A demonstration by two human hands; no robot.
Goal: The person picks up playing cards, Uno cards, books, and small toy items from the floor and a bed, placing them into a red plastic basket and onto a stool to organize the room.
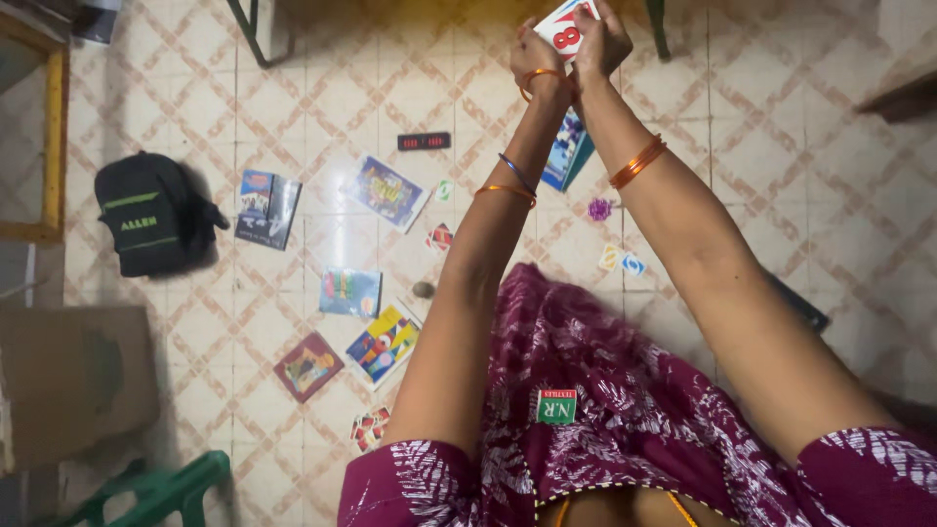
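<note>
left hand (539, 60): raised at the top of view, fingers closed on the lower left edge of the playing card (566, 27); orange bangle at the wrist, blue and orange bangles further down the forearm.
right hand (602, 41): raised beside the left, fingers curled shut over the right edge of the same card; orange bangles on the forearm.
playing card: white and red, held between both hands, well above the floor, partly cut off by the top edge.
containers: black backpack (151, 215) lies on the floor at left, closed, contents not visible; cardboard box (73, 376) at lower left, inside cannot be seen.
floor items: thin colourful books (386, 192) scattered across the tiled floor (781, 176), one blue book (566, 151) partly hidden behind the forearms; loose small cards (439, 236) lie between them; small black digital display (424, 141) near the top centre; purple bit (599, 209) just beside the right forearm.
furniture: green plastic chair (156, 493) at bottom left; yellow wooden frame (54, 137) at left edge.
clothing: maroon printed garment with white pattern fills the lower view.
</note>
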